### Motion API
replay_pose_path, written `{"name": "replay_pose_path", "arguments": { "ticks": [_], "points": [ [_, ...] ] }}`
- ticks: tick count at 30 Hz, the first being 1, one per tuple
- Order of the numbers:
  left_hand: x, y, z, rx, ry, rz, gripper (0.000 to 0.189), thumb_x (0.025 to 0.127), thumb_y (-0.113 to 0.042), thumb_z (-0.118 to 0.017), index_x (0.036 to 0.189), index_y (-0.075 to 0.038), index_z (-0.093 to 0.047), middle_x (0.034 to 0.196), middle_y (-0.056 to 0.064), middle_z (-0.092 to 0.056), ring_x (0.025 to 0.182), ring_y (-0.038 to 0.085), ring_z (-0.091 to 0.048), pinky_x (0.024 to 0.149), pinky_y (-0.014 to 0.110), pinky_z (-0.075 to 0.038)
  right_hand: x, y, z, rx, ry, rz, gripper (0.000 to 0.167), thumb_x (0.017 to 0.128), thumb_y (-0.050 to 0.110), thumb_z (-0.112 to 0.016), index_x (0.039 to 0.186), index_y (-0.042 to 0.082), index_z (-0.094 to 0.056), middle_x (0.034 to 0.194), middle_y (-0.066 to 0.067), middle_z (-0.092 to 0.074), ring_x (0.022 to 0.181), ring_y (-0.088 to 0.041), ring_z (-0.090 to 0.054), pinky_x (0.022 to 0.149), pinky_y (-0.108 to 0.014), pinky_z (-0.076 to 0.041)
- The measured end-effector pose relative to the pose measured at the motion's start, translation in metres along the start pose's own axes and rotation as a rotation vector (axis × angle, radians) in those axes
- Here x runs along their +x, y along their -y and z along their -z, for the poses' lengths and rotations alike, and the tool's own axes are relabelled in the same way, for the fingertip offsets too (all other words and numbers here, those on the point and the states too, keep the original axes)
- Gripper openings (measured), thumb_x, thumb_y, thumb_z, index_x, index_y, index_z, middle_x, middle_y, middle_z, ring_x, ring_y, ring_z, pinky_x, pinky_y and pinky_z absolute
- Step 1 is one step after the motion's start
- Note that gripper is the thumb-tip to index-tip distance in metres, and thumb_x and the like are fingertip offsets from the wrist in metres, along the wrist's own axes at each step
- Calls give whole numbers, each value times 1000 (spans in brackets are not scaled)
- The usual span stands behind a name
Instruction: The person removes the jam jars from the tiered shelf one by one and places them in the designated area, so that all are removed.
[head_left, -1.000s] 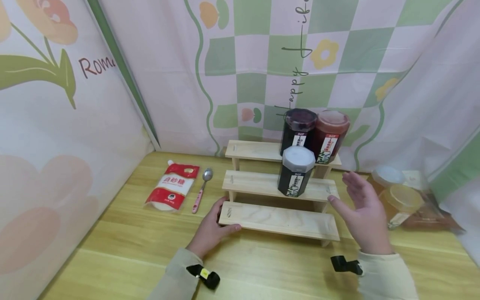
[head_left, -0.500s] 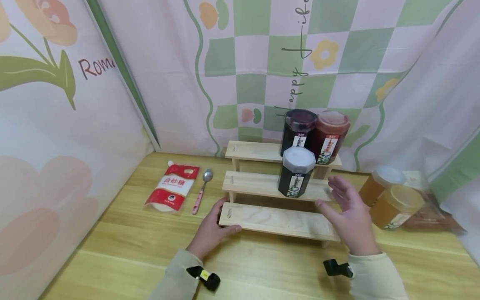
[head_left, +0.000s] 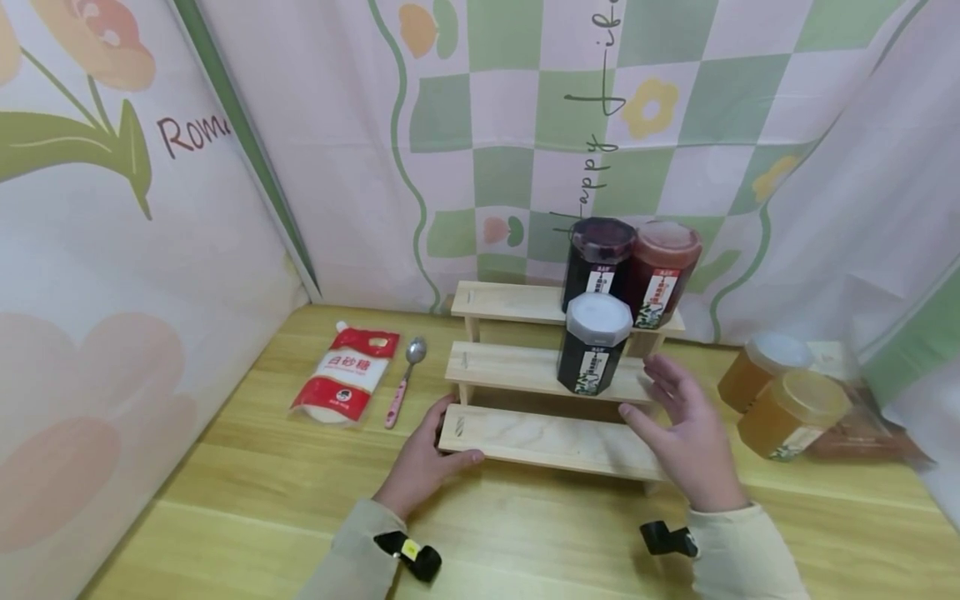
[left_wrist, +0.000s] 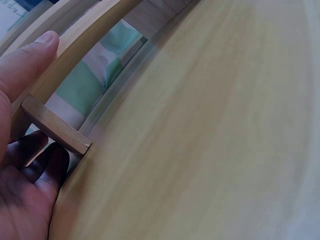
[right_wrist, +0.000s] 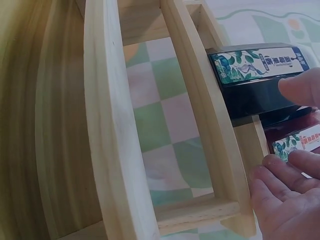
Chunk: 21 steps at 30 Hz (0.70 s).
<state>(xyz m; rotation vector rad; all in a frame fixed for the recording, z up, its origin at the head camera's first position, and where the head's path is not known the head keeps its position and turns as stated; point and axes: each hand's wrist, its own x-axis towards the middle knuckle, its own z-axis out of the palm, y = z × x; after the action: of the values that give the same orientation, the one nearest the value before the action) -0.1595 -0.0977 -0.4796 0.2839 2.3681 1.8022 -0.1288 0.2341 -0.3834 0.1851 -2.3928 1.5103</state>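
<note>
A three-step wooden display stand [head_left: 555,437] stands on the table. My left hand [head_left: 420,462] holds its lower left end, thumb on the front board and fingers round the side by the end leg [left_wrist: 55,125]. My right hand [head_left: 693,454] hovers at the stand's right end, fingers spread and nothing in them. On the middle step sits a dark jam jar [head_left: 592,354] with a whitish lid, left of the right hand. A dark purple jar [head_left: 597,258] and a red jar [head_left: 663,279] stand side by side on the top step.
Two amber jars [head_left: 795,417] stand to the right of the stand, before a clear bag with reddish-brown contents [head_left: 862,442]. Left of the stand lie a red-and-white sugar bag [head_left: 345,375] and a pink-handled spoon [head_left: 405,379]. A patterned curtain [head_left: 502,108] hangs behind.
My right hand has moved left, away from the amber jars, to the stand's right end. The left hand has stayed at the left end.
</note>
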Motion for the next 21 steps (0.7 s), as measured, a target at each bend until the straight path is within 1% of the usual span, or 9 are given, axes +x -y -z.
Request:
{"name": "replay_pose_path", "arguments": {
  "ticks": [6, 9, 11, 13, 15, 16, 18, 21],
  "points": [
    [0, 2, 0, 13, 1, 7, 109, 73, -46, -87, 159, -23, -25, 146, 4, -51, 130, 26, -53, 112, 50, -39, -1, 2, -2, -11, 19, -5, 82, 89, 6, -76, 154, -2, -27, 154, -23, -38, 135, -44, -44, 96, -5, -39],
    [0, 3, 0, 10, 1, -6, 107, 75, -45, -87, 159, -22, -25, 146, 5, -52, 129, 27, -53, 111, 50, -40, -1, 5, -3, -40, 33, -14, 83, 89, 10, -76, 155, 0, -27, 155, -22, -38, 135, -43, -46, 97, -6, -39],
    [0, 3, -1, 5, 3, -14, 106, 76, -44, -86, 159, -21, -25, 146, 6, -52, 129, 28, -53, 110, 51, -41, -1, 7, -3, -68, 41, -19, 83, 90, 13, -77, 155, 1, -28, 155, -21, -38, 134, -43, -47, 104, -17, -43],
    [1, 4, -2, 0, 7, -20, 105, 77, -44, -86, 159, -20, -25, 146, 7, -51, 130, 28, -53, 110, 50, -42, -1, 8, -3, -99, 46, -19, 83, 90, 16, -77, 155, 1, -28, 155, -20, -39, 133, -42, -48, 109, -34, -44],
    [1, 4, -3, -6, 11, -17, 105, 77, -44, -86, 159, -20, -25, 146, 7, -51, 130, 28, -52, 110, 50, -42, 1, 9, -4, -124, 49, -7, 82, 89, 17, -77, 154, 0, -30, 154, -22, -40, 132, -44, -49, 109, -51, -41],
    [1, 4, -3, -7, 11, -13, 105, 77, -45, -86, 159, -21, -25, 146, 6, -51, 131, 27, -52, 111, 49, -41, 2, 9, -5, -146, 50, 3, 82, 89, 18, -78, 154, 0, -31, 153, -23, -41, 130, -45, -49, 107, -59, -39],
    [1, 4, -3, -10, 11, -8, 105, 76, -45, -86, 159, -22, -26, 146, 6, -51, 131, 27, -52, 111, 49, -41, 4, 9, -7, -180, 53, 23, 81, 89, 20, -79, 152, -2, -33, 151, -26, -42, 129, -47, -50, 106, -63, -39],
    [1, 4, -2, -4, 4, 2, 105, 76, -45, -86, 159, -22, -26, 146, 5, -51, 132, 26, -51, 112, 50, -40, 8, 8, -12, -233, 59, 37, 81, 87, 23, -80, 150, -3, -35, 148, -28, -44, 126, -49, -51, 106, -64, -39]
  ]
}}
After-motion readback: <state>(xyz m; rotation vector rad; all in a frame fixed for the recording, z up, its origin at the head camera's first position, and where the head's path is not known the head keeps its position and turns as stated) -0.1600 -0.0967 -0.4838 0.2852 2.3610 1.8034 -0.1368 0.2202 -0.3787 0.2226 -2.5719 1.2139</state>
